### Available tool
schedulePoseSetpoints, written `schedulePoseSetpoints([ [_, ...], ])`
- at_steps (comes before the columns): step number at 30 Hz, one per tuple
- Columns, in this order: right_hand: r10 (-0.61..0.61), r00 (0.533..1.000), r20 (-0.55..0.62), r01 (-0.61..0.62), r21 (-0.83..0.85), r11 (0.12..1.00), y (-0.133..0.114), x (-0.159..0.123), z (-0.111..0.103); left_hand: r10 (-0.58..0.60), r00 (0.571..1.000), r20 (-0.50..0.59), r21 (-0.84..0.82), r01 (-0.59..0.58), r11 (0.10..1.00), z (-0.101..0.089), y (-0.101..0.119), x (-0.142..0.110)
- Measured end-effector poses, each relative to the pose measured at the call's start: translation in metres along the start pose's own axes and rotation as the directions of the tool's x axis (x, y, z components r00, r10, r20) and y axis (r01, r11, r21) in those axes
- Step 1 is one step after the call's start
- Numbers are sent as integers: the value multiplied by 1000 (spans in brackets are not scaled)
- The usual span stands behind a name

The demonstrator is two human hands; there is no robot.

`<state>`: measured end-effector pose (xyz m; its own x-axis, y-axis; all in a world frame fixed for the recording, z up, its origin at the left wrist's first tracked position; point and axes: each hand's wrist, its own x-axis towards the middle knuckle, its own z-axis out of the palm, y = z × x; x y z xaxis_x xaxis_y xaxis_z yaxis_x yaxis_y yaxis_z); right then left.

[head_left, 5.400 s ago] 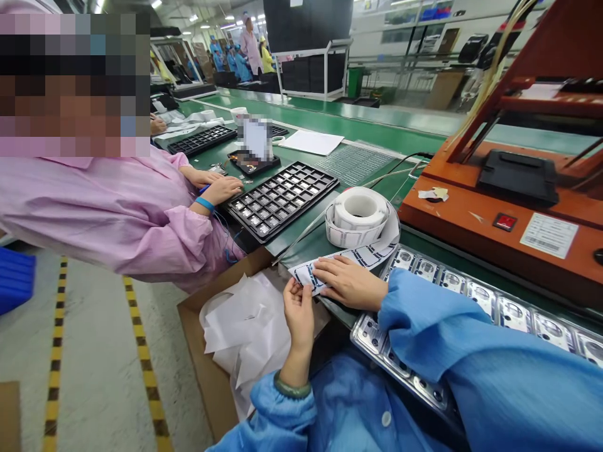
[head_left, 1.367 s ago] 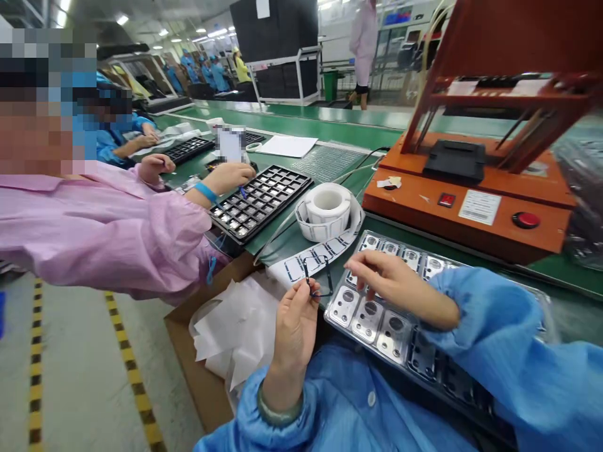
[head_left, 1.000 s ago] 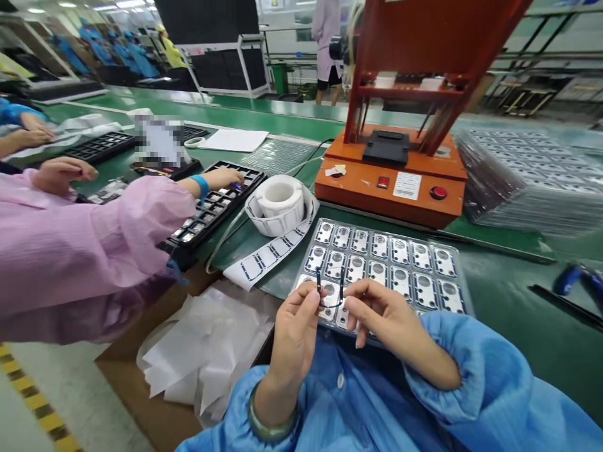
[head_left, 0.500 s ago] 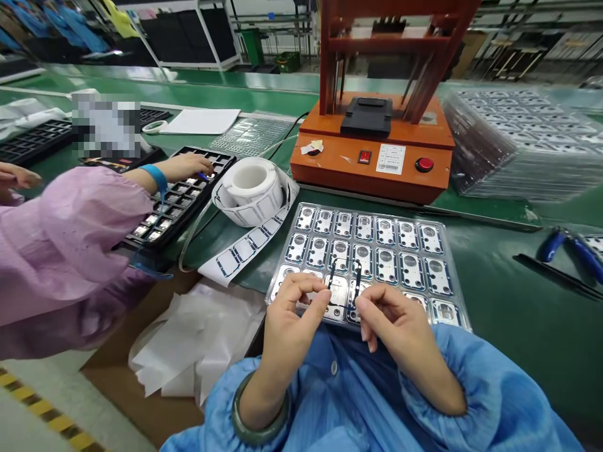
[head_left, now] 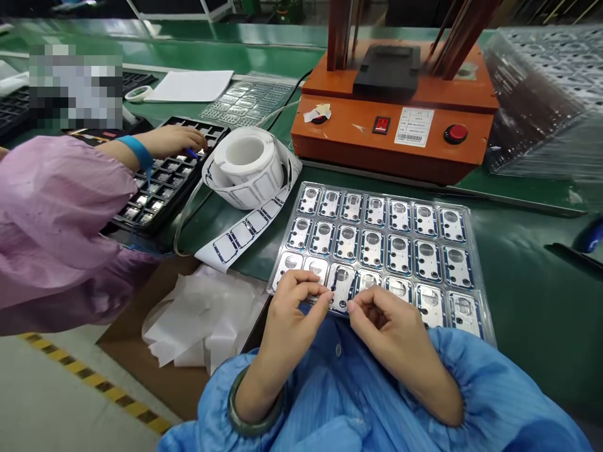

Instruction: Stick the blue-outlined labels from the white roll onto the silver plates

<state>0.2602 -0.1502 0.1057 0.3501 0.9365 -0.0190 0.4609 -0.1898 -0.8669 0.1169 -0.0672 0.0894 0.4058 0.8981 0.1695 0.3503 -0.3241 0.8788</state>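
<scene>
A clear plastic tray (head_left: 477,267) lies in front of me, with rows of silver metal plates (head_left: 398,253) edged in dark blue. My left hand (head_left: 294,317) pinches at the left of a plate in the nearest row, thumb against forefinger. On that plate's other side my right hand (head_left: 396,329) makes a similar pinch. Between them a thin dark frame-shaped sticker (head_left: 352,286) lines up with the plate's border. Whether it touches the metal all round cannot be made out. Left of the tray, similar stickers sit on a white backing strip (head_left: 242,235) running from a roll (head_left: 249,179).
An orange press (head_left: 348,135) stands behind the tray. Stacked clear trays (head_left: 532,119) rise at the right. A co-worker's hand (head_left: 174,141) reaches over a black parts tray (head_left: 162,188) on the left. Crumpled white paper (head_left: 202,314) fills a cardboard box (head_left: 132,351) below.
The frame-shaped sticker has come down from above the tray to the plate between my hands. My hands have drawn slightly closer together. The view has tilted downward.
</scene>
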Motion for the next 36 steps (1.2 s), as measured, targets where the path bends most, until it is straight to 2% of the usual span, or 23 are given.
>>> schedulePoseSetpoints([
  [15,-44,999,31,48,-137,989,-2,4,0,21,1000,-21,54,-20,998,3,-5,-6],
  [21,-2,998,61,10,-142,990,-3,4,-1,-11,999,37,99,7,995,1,-4,-7],
  [36,3,998,58,5,-127,992,-4,5,0,52,998,38,123,-56,991,3,-5,-8],
])
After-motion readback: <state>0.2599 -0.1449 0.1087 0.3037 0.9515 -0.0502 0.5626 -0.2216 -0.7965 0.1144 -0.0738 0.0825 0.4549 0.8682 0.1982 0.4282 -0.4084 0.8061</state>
